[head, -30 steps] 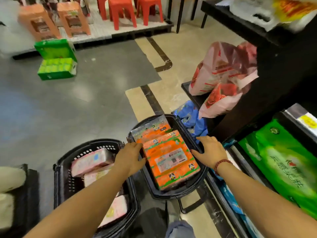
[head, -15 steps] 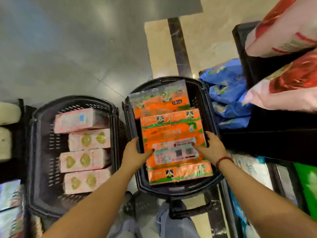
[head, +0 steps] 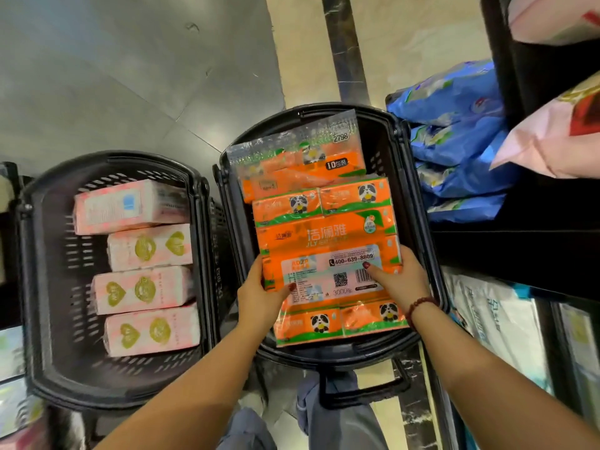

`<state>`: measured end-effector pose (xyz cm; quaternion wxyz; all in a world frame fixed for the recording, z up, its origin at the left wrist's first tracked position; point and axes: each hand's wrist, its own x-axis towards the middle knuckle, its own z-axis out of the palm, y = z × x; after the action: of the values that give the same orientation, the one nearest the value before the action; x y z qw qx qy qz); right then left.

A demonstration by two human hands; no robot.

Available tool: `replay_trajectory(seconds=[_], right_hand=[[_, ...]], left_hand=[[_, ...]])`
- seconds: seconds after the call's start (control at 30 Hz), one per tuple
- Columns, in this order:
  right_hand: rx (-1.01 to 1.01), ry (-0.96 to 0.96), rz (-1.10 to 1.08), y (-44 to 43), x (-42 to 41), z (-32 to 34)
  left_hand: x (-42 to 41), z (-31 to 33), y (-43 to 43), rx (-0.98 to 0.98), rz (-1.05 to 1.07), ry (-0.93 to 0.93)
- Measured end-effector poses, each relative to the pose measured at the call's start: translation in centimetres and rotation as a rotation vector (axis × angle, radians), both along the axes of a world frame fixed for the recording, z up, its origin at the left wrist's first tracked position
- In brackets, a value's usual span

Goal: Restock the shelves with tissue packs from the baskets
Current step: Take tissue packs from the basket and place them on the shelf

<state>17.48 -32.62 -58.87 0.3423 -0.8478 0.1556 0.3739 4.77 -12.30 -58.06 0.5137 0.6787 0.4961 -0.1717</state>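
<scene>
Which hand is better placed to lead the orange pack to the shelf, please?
Right, probably. Both hands grip the orange pack, but the right hand holds the side nearest the shelf; the left hand holds the far side.

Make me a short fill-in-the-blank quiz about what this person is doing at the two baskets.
1. The left hand and right hand grip a large ____ tissue pack.
2. The left basket holds ____ pink packs.
3. A red bead bracelet sits on the ____ wrist.
Missing words: orange; four; right.
</scene>
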Motion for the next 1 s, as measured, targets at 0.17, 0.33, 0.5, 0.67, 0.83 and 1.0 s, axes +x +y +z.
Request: replay_trajectory(seconds=[0.17, 0.33, 0.5, 0.67, 0.83, 1.0], right_hand=[[0.05, -0.067, -0.055, -0.4, -0.9, 3.5], [0.099, -0.186, -0.113, -0.8, -3.9, 9.4], [0.156, -0.286, -0.235, -1.9, -9.7, 16.5], [0.169, -0.424, -0.358, -3.3, -17.4, 24.1], [0.14, -0.554, -0.537, -6.1, -25.3, 31.0], [0.117, -0.732, -0.721, -10.0, -32.9, 37.7]], left_hand=[[-0.8, 3.8, 0.5, -0.011, 0.04, -0.072], [-2.7, 9.8, 1.0, -0.007, -0.019, -0.17], [-5.9, 16.5, 1.4, 0.0, -0.131, -0.293], [-9.3, 23.7, 1.4, 0.027, -0.354, -0.424], [-11.5, 29.8, -0.1, 0.017, -0.624, -0.596], [-13.1, 35.8, -4.7, -0.056, -0.838, -0.779]])
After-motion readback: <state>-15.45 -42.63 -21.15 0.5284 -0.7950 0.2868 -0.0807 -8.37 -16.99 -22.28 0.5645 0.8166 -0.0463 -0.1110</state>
